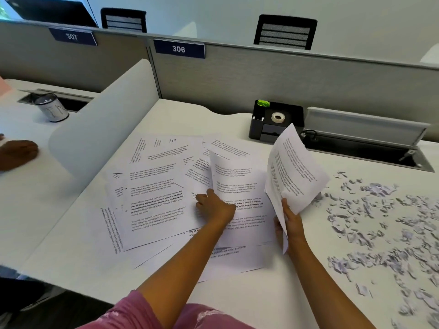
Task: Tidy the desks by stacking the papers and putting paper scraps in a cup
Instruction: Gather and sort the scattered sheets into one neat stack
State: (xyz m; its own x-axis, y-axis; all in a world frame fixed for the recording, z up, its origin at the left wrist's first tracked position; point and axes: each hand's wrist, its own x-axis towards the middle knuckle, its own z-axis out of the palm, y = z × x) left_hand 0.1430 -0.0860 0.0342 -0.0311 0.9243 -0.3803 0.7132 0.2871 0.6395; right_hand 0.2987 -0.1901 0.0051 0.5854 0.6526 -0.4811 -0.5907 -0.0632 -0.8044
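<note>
Loose printed papers (161, 198) fanned and overlapping across the white desk (237, 293), some askew, one sheet curling up at its left edge. Left hand (213, 207) on the middle of that spread, fingers curled and pinching the raised edge of the curling sheet. Right hand (291, 224) just right of the spread, fingers and thumb clamped on the lower edge of a few sheets (294, 172) held upright and tilted, clear of the desk. Paper scraps (384, 229) scattered thickly over the desk well to the right of the spread, none touching the held sheets' lower edge as far as can be told. Behind the spread, near the grey partition (261, 74), a black organizer (273, 122) with a roll of tape (278, 117) and something green on top. Beside the organizer, an open cable tray (370, 148) with its lid raised. Left of the spread, a curved white divider (95, 129), and beyond it on the neighbouring desk a cup (51, 108), well apart from the scraps. Another person's hand (17, 153) flat on that neighbouring desk. Number plates 306 (179, 49) and 307 on the partition.
</note>
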